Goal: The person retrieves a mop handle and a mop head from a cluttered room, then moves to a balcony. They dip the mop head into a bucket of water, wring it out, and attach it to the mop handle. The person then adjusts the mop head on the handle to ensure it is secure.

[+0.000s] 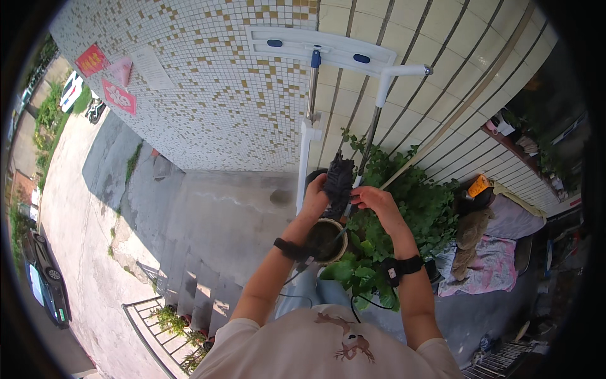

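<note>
A dark, crumpled piece of cloth (pixel 339 182) hangs between both of my hands, in front of a tiled wall. My left hand (pixel 314 193) grips its left side. My right hand (pixel 372 198) pinches its right edge. Just below the cloth stands a round pot (pixel 326 241) with dark contents. Two mop handles lean against the wall behind the cloth: a flat white mop (pixel 315 49) with blue parts and a second white-handled one (pixel 386 82). Both wrists wear black bands.
Leafy green plants (pixel 404 202) grow right of the pot. A bench with pink bedding and a brown stuffed toy (pixel 470 237) stands at the right. Concrete steps (pixel 202 278) and a metal railing (pixel 151 322) drop at the lower left. A dark car (pixel 44 278) is parked far left.
</note>
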Motion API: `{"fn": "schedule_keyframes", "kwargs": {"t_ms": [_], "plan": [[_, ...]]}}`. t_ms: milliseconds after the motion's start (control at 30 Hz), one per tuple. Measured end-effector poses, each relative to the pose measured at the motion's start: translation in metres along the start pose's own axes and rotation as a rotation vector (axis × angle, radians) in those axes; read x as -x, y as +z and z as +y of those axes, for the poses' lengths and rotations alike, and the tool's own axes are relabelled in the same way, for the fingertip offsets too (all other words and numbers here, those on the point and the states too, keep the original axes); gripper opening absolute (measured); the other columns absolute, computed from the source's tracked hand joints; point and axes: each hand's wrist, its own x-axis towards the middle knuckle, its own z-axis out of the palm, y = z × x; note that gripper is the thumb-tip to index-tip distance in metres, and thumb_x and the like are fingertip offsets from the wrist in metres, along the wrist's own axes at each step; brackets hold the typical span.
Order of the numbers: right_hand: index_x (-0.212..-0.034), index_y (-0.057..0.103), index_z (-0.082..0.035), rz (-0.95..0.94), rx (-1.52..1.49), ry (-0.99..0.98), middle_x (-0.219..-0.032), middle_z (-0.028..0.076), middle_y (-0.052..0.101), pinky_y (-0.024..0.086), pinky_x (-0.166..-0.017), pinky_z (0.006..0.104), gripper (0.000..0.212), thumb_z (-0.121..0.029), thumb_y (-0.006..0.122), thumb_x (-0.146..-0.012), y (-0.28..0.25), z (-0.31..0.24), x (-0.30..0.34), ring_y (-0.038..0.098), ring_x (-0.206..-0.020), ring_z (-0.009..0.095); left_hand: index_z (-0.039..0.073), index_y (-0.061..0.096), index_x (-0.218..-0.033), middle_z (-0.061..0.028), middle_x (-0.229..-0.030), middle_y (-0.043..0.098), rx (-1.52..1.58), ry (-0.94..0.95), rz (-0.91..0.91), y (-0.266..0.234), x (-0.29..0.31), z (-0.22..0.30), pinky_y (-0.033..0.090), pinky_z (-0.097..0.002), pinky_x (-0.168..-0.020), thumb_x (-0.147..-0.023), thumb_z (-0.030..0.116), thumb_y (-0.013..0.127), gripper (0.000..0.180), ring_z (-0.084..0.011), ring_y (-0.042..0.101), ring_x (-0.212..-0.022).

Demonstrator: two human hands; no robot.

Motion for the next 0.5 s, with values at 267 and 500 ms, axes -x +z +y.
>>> {"fn": "schedule_keyframes", "kwargs": {"t_ms": [267,500], "plan": [[-0.119,0.056,-0.005,0.229,-0.18,-0.224,-0.116,0.003,0.058,0.04,-0.092,0.031,0.037,-0.033,0.047,-0.096,-0.027,-0.028,-0.042,0.053,-0.109,0.014,-0.004,0.049,-0.122,-0.0075,-0.11,0.06,0.094,-0.232,-0.319,-0.007,-0.048,0.079,0.047,-0.0266,-0.08,-0.093,0.016,0.052,0.036,-0.0146,0.059,-0.092],[-0.12,0.056,-0.006,-0.088,-0.754,-0.065,-0.116,0.004,0.059,0.039,-0.094,0.0293,0.034,-0.03,0.046,-0.097,-0.021,-0.017,-0.086,0.052,-0.109,0.014,-0.004,0.055,-0.114,-0.0094,-0.11,0.061,0.4,-0.309,-0.654,0.007,-0.061,0.138,0.045,-0.0272,-0.088,-0.093,0.014,0.05,0.027,-0.0154,0.059,-0.1]]}}
